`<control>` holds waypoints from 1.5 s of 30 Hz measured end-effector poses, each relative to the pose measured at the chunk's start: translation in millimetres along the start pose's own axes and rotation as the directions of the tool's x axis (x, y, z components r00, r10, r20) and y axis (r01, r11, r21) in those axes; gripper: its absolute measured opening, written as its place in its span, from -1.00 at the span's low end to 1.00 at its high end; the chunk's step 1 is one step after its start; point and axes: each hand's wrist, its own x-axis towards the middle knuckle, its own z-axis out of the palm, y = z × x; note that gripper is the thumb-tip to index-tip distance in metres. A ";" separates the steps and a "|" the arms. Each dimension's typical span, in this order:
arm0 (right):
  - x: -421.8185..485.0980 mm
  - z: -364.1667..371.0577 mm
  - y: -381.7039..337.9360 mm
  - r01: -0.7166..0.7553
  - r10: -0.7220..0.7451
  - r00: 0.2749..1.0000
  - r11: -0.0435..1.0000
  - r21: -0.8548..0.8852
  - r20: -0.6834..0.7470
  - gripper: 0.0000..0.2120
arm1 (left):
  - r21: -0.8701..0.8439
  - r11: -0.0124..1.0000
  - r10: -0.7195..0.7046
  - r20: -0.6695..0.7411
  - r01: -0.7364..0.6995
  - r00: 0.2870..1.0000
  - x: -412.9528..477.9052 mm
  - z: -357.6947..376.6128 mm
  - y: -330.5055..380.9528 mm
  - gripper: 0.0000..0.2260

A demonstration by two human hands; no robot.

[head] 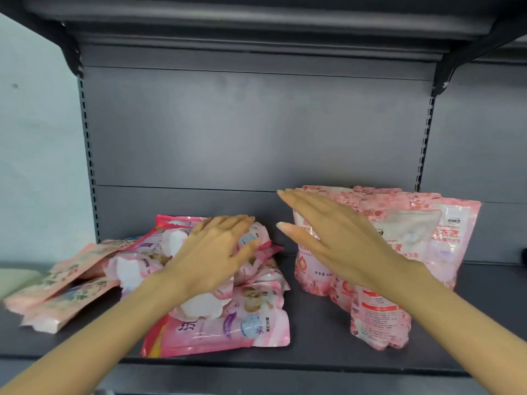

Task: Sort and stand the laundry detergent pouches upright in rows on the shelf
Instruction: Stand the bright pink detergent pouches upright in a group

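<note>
A heap of pink and white detergent pouches (228,320) lies flat in the middle of the dark shelf (319,349). My left hand (214,252) rests on top of the heap with its fingers spread over a pouch. To the right, several pink pouches (445,240) stand upright in a group, and one more pouch (379,323) stands in front of them. My right hand (339,238) is flat, fingers straight, against the left front of the standing group. At the far left, pale pink floral pouches (60,283) lie flat.
The grey back panel (256,132) rises behind the pouches, with slotted uprights at each side. Another shelf (256,21) hangs overhead. A gap of bare shelf separates the heap from the standing group. A pale green object (14,277) lies at the far left.
</note>
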 end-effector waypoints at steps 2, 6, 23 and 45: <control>7.0 6.3 -10.9 -0.001 0.002 0.998 1.000 -0.011 0.067 -0.31 | 0.049 0.998 -0.030 0.010 0.029 1.000 -10.6 -3.6 -15.2 -0.21; 19.1 29.8 -20.4 -0.013 0.027 0.985 0.997 -0.079 0.173 -0.28 | 0.121 0.989 -0.082 0.014 0.080 0.997 -27.4 -8.0 -43.5 -0.10; 70.7 119.3 6.0 -0.148 0.152 0.952 0.988 -0.033 0.265 -0.33 | 0.198 0.954 -0.242 0.059 0.226 0.969 -29.4 -8.3 -133.6 -0.18; 153.5 173.3 -3.8 -0.457 0.422 0.860 0.887 0.067 0.289 -0.31 | 0.038 0.999 -0.047 0.228 0.039 0.973 57.8 33.6 -247.3 -0.51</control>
